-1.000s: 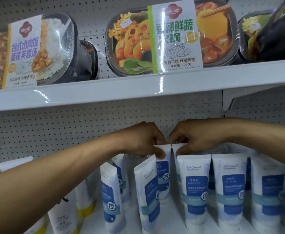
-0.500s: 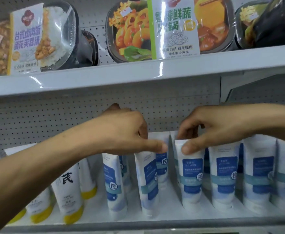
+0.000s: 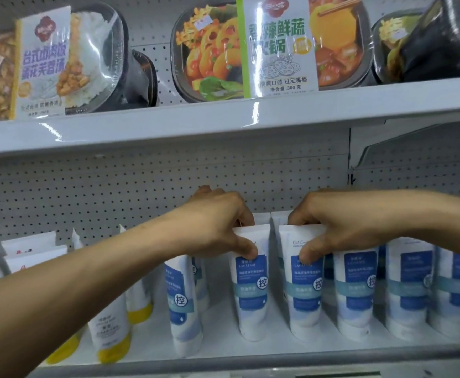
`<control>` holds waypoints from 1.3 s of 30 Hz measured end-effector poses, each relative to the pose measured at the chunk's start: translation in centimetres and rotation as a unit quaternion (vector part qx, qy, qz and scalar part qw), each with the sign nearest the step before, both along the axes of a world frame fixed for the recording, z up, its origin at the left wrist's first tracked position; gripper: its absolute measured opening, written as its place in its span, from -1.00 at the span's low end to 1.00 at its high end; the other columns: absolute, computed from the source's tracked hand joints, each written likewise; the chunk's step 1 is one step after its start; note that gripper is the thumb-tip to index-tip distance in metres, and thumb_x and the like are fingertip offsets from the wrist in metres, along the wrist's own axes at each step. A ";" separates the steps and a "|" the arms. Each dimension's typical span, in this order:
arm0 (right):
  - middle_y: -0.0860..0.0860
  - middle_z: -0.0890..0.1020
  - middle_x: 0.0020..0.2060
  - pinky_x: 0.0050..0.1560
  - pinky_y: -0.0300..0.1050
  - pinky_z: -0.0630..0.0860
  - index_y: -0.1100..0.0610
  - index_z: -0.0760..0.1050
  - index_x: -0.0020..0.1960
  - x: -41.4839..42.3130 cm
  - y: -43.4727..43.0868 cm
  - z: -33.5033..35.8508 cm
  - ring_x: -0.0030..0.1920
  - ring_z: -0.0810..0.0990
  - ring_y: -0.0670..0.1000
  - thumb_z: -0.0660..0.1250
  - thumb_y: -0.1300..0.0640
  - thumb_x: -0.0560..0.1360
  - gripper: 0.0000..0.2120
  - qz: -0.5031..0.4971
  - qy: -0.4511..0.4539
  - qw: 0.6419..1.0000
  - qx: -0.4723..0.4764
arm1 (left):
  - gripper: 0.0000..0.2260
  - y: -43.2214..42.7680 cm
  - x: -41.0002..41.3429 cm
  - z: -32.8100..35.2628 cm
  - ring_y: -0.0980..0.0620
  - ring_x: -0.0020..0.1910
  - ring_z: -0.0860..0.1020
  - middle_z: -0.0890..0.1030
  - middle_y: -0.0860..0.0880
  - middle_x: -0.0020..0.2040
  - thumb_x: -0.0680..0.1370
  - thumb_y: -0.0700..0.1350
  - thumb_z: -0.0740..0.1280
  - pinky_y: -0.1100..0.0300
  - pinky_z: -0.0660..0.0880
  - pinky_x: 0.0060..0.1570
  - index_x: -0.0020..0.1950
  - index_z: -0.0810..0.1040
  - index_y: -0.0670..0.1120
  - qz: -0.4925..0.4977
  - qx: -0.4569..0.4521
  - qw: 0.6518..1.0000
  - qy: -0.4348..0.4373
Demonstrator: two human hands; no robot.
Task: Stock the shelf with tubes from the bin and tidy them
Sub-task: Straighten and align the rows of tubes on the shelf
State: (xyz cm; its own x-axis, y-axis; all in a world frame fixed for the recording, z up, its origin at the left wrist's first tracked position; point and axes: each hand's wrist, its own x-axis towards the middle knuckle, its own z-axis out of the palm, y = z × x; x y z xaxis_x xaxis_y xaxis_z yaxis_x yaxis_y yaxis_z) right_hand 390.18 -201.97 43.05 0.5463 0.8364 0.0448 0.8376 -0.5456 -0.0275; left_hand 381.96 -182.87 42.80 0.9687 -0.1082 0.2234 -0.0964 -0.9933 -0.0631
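Note:
A row of white-and-blue tubes stands cap-down on the lower shelf (image 3: 223, 353). My left hand (image 3: 218, 227) pinches the flat top of one front tube (image 3: 250, 293), thumb on its face. My right hand (image 3: 332, 227) grips the top of the neighbouring front tube (image 3: 305, 293) the same way. Both tubes stand upright, side by side, facing forward. One more blue tube (image 3: 182, 304) stands turned at an angle to the left. Several others (image 3: 357, 293) continue to the right. The bin is out of sight.
White tubes with yellow caps (image 3: 111, 334) stand at the left, partly behind my left forearm. Packaged ready meals (image 3: 275, 47) line the upper shelf (image 3: 223, 118), close above my hands. A pegboard wall backs the shelf.
Both hands came forward from the rear tubes to the front row. The left hand's tube, angled half a second ago, now faces forward beside the right hand's tube.

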 end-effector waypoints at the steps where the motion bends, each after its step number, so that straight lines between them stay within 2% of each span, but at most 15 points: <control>1: -0.20 0.65 -0.16 -0.08 -0.07 0.62 -0.02 0.59 -0.08 0.0 0.0 0.0 -0.20 0.62 -0.21 0.44 -0.14 0.41 -0.79 -0.002 0.003 1.000 0.000 | -0.73 0.0 0.1 0.0 0.17 -0.07 0.56 0.67 0.16 -0.04 0.43 0.17 0.44 0.41 0.27 -0.21 0.05 0.66 0.07 -0.004 -0.002 1.000 0.001; 9: -0.19 0.65 -0.16 -0.08 -0.07 0.62 -0.01 0.58 -0.08 0.1 0.0 0.0 -0.20 0.61 -0.21 0.44 -0.13 0.41 -0.78 -0.005 0.002 1.000 -0.003 | -0.75 -0.4 0.0 -0.2 0.17 -0.05 0.57 0.68 0.16 -0.04 0.43 0.17 0.44 0.45 0.29 -0.13 0.04 0.66 0.09 -0.031 -0.012 0.999 0.003; 14: -0.18 0.67 -0.15 -0.07 -0.03 0.62 0.00 0.58 -0.07 0.1 -0.1 0.0 -0.19 0.63 -0.18 0.43 -0.13 0.42 -0.77 -0.005 0.006 1.000 -0.005 | -0.74 -0.3 0.3 -0.2 0.17 -0.04 0.58 0.68 0.17 -0.05 0.43 0.18 0.44 0.36 0.34 -0.10 0.04 0.65 0.09 -0.020 -0.012 1.000 0.011; 18: -0.19 0.68 -0.14 -0.05 -0.04 0.62 -0.02 0.58 -0.05 0.2 0.0 0.0 -0.17 0.64 -0.18 0.43 -0.13 0.43 -0.78 0.005 0.019 1.000 -0.002 | -0.73 -0.2 0.3 -0.2 0.18 -0.03 0.58 0.67 0.18 -0.05 0.41 0.21 0.44 0.21 0.39 -0.01 0.02 0.65 0.12 -0.018 -0.015 1.000 0.019; 21: -0.22 0.68 -0.12 0.00 -0.07 0.62 -0.08 0.58 -0.02 0.2 0.0 0.6 -0.12 0.65 -0.19 0.39 -0.18 0.44 -0.79 0.018 0.046 0.999 0.017 | -0.76 0.5 -0.1 0.8 0.24 -0.06 0.60 0.67 0.21 -0.07 0.43 0.21 0.42 0.18 0.52 0.04 0.00 0.65 0.13 -0.035 -0.071 0.997 0.025; 24: -0.24 0.67 -0.15 -0.03 -0.14 0.59 -0.13 0.60 -0.04 0.2 0.2 1.6 -0.14 0.63 -0.21 0.32 -0.22 0.44 -0.79 0.035 0.036 0.996 0.073 | -0.89 2.4 -0.7 2.7 0.31 -0.02 0.59 0.65 0.24 -0.04 0.52 0.13 0.34 0.29 0.48 0.01 -0.01 0.61 0.18 -0.054 -0.139 0.989 -0.019; 28: -0.24 0.66 -0.18 -0.13 -0.32 0.51 -0.11 0.61 -0.07 0.7 1.6 2.6 -0.15 0.60 -0.26 0.31 -0.15 0.46 -0.83 0.044 0.005 0.990 0.134 | -0.87 7.2 -0.8 4.5 0.31 0.05 0.56 0.64 0.27 0.04 0.56 0.06 0.33 0.38 0.42 0.01 0.07 0.61 0.23 -0.019 -0.130 0.990 -0.043; 31: -0.24 0.65 -0.12 -0.08 -0.35 0.51 -0.11 0.60 -0.01 1.3 3.3 2.7 -0.10 0.59 -0.29 0.33 -0.12 0.48 -0.84 0.049 -0.007 0.990 0.130 | -0.73 9.9 -0.5 4.7 0.31 0.12 0.56 0.63 0.24 0.11 0.54 -0.10 0.40 0.44 0.46 0.07 0.19 0.59 0.17 -0.006 -0.138 0.989 0.047; 34: -0.25 0.62 -0.02 0.00 -0.38 0.50 -0.09 0.57 0.11 1.8 5.2 2.5 -0.02 0.58 -0.26 0.35 -0.11 0.50 -0.78 0.039 -0.003 0.995 0.097 | -0.60 10.7 0.2 4.0 0.37 0.19 0.49 0.58 0.25 0.21 0.50 -0.19 0.44 0.44 0.41 0.17 0.30 0.55 0.11 -0.001 -0.101 0.985 0.143; 37: -0.21 0.62 0.04 0.13 -0.25 0.53 -0.06 0.55 0.19 2.2 7.0 2.3 0.02 0.59 -0.21 0.37 -0.08 0.50 -0.71 0.031 0.009 0.998 0.046 | -0.67 10.7 1.3 2.8 0.34 0.12 0.55 0.63 0.22 0.15 0.48 -0.13 0.47 0.39 0.46 0.12 0.23 0.61 0.06 -0.015 -0.074 0.981 0.181; 39: -0.17 0.66 -0.01 0.09 -0.22 0.57 -0.01 0.58 0.14 2.3 8.0 1.9 -0.03 0.62 -0.19 0.39 -0.05 0.49 -0.75 0.033 0.026 0.999 0.017 | -0.78 10.7 1.8 2.2 0.32 -0.05 0.61 0.69 0.15 0.05 0.49 -0.12 0.46 0.38 0.52 -0.01 0.13 0.67 -0.01 -0.024 -0.092 0.980 0.176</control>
State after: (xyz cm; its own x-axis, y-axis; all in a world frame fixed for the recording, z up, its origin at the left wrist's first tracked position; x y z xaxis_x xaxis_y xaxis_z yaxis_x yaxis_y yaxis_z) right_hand 392.48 -193.95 44.99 0.4918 0.8695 0.0459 0.8690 -0.4867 -0.0892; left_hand 383.75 -172.21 45.04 0.9838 -0.1458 -0.1042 -0.1277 -0.9783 0.1632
